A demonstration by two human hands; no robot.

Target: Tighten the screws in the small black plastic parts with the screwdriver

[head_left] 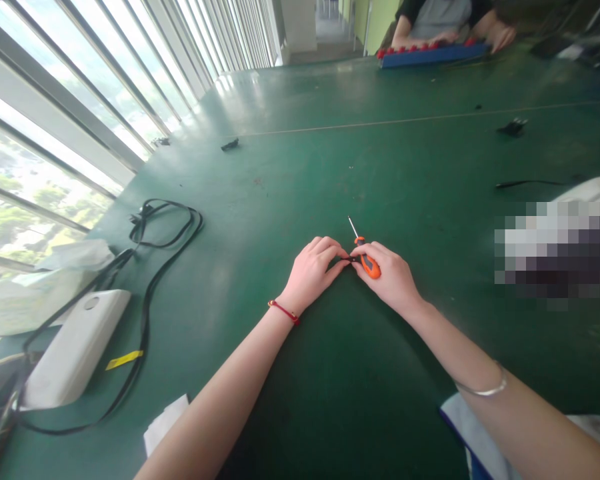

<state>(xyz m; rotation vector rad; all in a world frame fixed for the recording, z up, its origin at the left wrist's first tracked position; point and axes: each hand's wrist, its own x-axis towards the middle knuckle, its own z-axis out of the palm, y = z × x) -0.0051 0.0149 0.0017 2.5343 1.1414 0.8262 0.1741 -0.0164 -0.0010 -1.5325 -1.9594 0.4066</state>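
Near the middle of the green table, my left hand (312, 268) pinches a small black part (351, 259) between thumb and fingertips. My right hand (393, 277) has its fingers closed round an orange and black screwdriver (371, 267), whose metal shaft points up and away from me. The tips of my right thumb and finger also meet at the black part, so both hands touch it. Fingers cover much of this part, and its exact kind cannot be made out.
On the left lie a white power bank (80, 347) and a looped black cable (147, 313) with a yellow tag (125, 360). Small black pieces (513, 127) rest farther back. Across the table (290, 173), a person sits behind a blue rack (433, 56) with red parts.
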